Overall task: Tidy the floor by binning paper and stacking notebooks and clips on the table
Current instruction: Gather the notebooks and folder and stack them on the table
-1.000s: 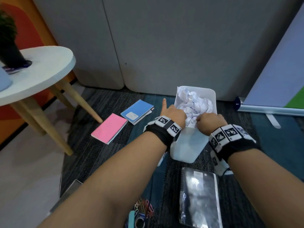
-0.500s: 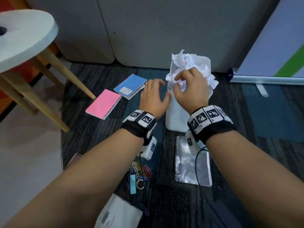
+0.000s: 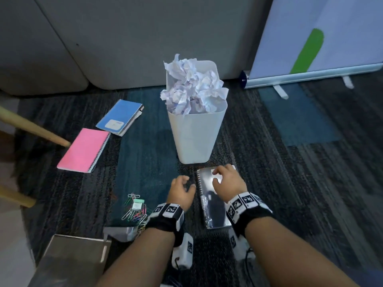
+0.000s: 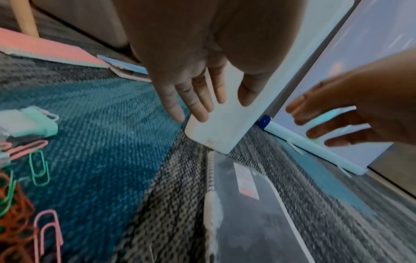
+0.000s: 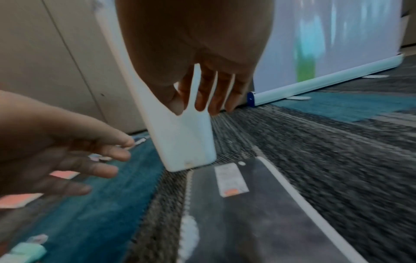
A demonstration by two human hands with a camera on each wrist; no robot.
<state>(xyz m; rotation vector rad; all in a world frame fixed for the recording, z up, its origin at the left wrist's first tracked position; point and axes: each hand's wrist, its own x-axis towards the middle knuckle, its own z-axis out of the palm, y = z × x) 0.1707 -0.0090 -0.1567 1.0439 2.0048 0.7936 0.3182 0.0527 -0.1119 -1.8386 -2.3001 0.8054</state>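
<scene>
Floor: dark striped carpet point(image 3: 259, 154) with teal patches, grey panels behind; everything lies on it, desk out of view apart from wooden legs at the left.
Nearest clutter: coloured paper clips point(image 3: 134, 213) heaped with a mint binder clip point(image 3: 137, 204), just left of my left wrist.
Left hand point(image 3: 181, 193): empty, fingers loose and apart, low beside the spiral edge.
Right hand point(image 3: 227, 180): empty grip, fingers spread, over the far end of the black spiral notebook point(image 3: 214, 210); whether they touch the cover I cannot tell.
Black notebook: flat, glossy, its far end nearly against the bin's foot.
Step, as I judge it: lift this notebook first.
How to do it well: slide it back from the bin, get my left fingertips under the wire edge, pinch with my right, keep it level.
Bin point(image 3: 194, 137): white, upright, overfull with crumpled paper point(image 3: 193, 90); a knock could spill it.
Farther left: pink notebook point(image 3: 84, 150), then blue notebook point(image 3: 120, 117), corners close together.
</scene>
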